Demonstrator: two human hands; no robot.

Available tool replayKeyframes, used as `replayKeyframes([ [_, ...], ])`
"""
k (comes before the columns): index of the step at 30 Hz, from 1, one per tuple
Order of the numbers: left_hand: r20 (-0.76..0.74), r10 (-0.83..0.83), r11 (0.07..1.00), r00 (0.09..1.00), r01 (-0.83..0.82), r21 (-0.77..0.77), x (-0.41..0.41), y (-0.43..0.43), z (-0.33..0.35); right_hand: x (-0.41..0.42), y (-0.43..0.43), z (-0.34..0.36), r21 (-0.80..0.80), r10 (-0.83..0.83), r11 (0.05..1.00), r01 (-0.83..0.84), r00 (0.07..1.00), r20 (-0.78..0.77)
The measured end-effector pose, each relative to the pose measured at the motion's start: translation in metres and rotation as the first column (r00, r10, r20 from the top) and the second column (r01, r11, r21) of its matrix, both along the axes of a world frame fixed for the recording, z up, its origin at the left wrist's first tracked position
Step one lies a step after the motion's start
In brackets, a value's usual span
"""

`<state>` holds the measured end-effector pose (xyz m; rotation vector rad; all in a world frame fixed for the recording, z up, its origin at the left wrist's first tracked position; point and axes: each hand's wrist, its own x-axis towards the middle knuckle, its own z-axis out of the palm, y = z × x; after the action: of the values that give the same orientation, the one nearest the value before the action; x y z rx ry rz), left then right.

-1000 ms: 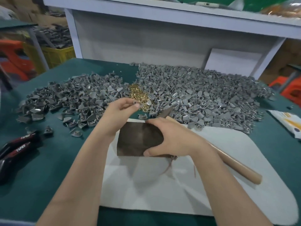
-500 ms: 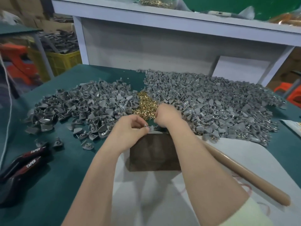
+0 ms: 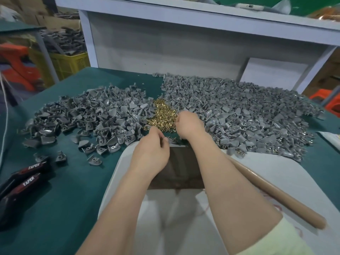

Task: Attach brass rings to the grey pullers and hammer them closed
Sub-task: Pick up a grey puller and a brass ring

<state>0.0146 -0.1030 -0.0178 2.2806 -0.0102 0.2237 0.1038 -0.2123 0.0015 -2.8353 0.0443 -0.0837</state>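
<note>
Just beyond the dark block [image 3: 183, 168], a small heap of shiny brass rings [image 3: 161, 115] lies between wide heaps of dull grey pullers [image 3: 239, 115] spreading left and right of it. Both forearms cross the block, hiding much of it. The right hand [image 3: 189, 124] curls down at the rings and the left hand [image 3: 150, 150] bunches its fingers at the block's far-left corner. Whether either grips anything is hidden. A wooden hammer handle [image 3: 276, 196] lies right of the block on a white mat [image 3: 276, 170], and black-and-red pliers [image 3: 25, 181] lie far left.

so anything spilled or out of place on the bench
A few stray grey pullers lie loose on the green mat, apart from the left pile, near the black-red handles. Nothing else stands out.
</note>
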Motion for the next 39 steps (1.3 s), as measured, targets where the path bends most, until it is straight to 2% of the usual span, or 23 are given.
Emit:
replayKeyframes([
  [3,0.014,0.032,0.999,0.999,-0.032,0.021,0.001,-0.001,0.0,-0.009,-0.016,0.013,0.312,-0.007,0.95,-0.01,0.999,0.053],
  [6,0.026,0.055,0.997,0.998,-0.056,0.049,0.005,-0.006,0.001,-0.038,-0.04,0.024,0.632,-0.016,0.775,-0.016,0.999,0.045],
  [10,0.024,0.048,0.996,0.999,-0.049,0.074,0.013,-0.017,0.006,-0.077,-0.068,0.024,0.743,-0.013,0.669,-0.015,0.999,0.032],
  [12,0.01,0.006,1.0,1.0,-0.005,-0.03,0.016,-0.016,0.009,-0.091,-0.077,0.024,0.764,-0.039,0.646,-0.012,0.998,0.049],
  [15,0.066,-0.122,0.973,0.99,0.133,-0.189,0.014,-0.009,0.015,-0.101,-0.079,0.025,0.803,-0.046,0.595,-0.033,0.996,0.075],
  [17,0.084,-0.269,0.948,0.96,0.279,-0.154,0.009,-0.002,0.02,-0.103,-0.072,0.026,0.804,-0.015,0.59,-0.071,0.995,0.099],
  [20,0.021,-0.407,0.913,0.913,0.408,-0.003,0.0,0.007,0.023,-0.102,-0.065,0.023,0.678,0.068,0.716,-0.167,0.983,0.17],
  [24,-0.033,-0.39,0.907,0.92,0.39,0.16,-0.006,0.007,0.026,-0.104,-0.061,0.015,0.567,0.152,0.792,-0.228,0.972,0.178],
  [28,-0.017,-0.355,0.913,0.935,0.351,0.208,-0.007,0.003,0.028,-0.105,-0.06,0.008,0.541,0.127,0.814,-0.211,0.974,0.189],
  [32,0.017,-0.333,0.931,0.943,0.326,0.162,-0.009,0.003,0.029,-0.103,-0.055,0.007,0.581,0.053,0.79,-0.194,0.967,0.25],
  [39,0.168,-0.327,0.945,0.93,0.321,0.062,-0.009,-0.004,0.028,-0.106,-0.042,0.006,0.598,0.051,0.767,-0.231,0.952,0.302],
])
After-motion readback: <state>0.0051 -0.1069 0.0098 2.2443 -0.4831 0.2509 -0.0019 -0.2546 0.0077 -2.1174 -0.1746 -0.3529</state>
